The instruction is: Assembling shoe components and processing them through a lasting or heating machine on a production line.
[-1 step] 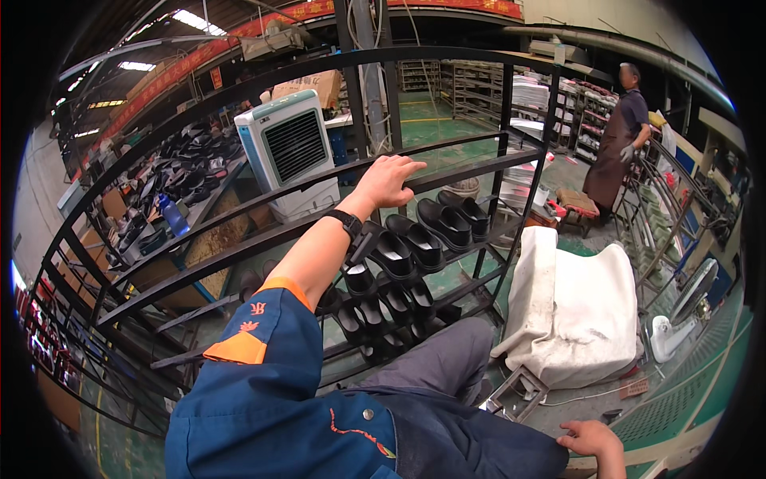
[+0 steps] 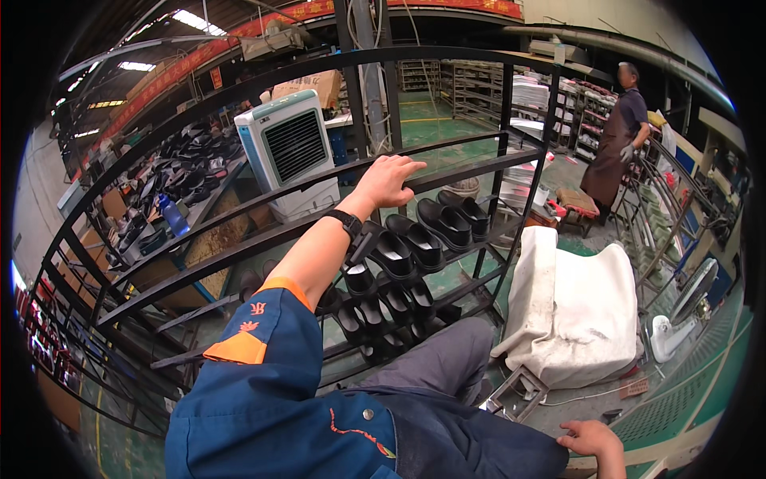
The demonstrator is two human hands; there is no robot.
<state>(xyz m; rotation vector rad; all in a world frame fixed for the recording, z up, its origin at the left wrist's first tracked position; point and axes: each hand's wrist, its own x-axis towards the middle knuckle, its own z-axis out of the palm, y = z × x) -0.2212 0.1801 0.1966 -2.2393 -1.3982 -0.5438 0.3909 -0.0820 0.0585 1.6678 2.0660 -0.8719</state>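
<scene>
Carrying black shoes (image 2: 455, 235), a black rack (image 2: 505, 104) stands just ahead. The left hand (image 2: 384, 182) lies over one rail (image 2: 479, 166) of it, near the shoes; whether its grip wraps the rail, I cannot tell. The right hand (image 2: 592, 439) is well apart from the rack, its grip equally unclear. A white cover (image 2: 590, 307) drapes near the shoes, an air cooler (image 2: 295, 148) stands beyond the rack, an aproned co-worker (image 2: 613, 152) farther off.

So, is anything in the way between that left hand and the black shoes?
Possibly a black rail: the left hand is at it, and the black shoes sit lower down. Below that rail, on the near side, nothing visible blocks the top row. How far back they stand is hard to tell.
</scene>
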